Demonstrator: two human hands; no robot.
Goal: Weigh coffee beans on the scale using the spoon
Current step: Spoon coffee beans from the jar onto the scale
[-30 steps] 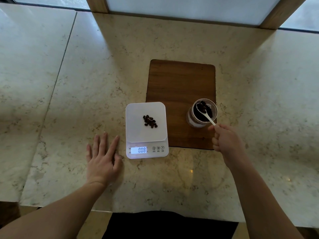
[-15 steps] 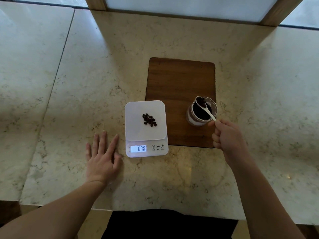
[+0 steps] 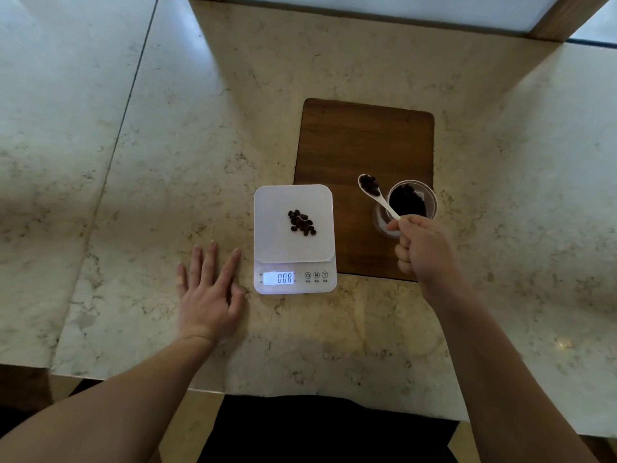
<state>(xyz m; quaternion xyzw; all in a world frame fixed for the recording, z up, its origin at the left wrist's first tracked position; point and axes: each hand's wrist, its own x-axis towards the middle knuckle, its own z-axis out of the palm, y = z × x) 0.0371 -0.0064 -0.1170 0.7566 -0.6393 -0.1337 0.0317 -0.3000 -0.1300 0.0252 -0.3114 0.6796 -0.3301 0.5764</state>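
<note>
A white digital scale (image 3: 267, 242) sits on the marble counter with a small pile of coffee beans (image 3: 301, 222) on its platform and a lit display. To its right, a clear glass jar (image 3: 428, 198) of beans stands on a dark wooden board (image 3: 364, 142). My right hand (image 3: 422, 248) grips the handle of a white spoon (image 3: 380, 199). The spoon's bowl holds several beans and hangs above the board, left of the jar and right of the scale. My left hand (image 3: 208, 294) lies flat on the counter, fingers spread, just left of the scale.
The marble counter (image 3: 167, 145) runs wide to the left and right, with a seam on the left. A wooden-framed panel (image 3: 567, 18) lines the back. The counter's front edge is close to my body.
My right hand has lifted the spoon out of the jar with beans in it and moved it left toward the scale. The left hand has stayed flat.
</note>
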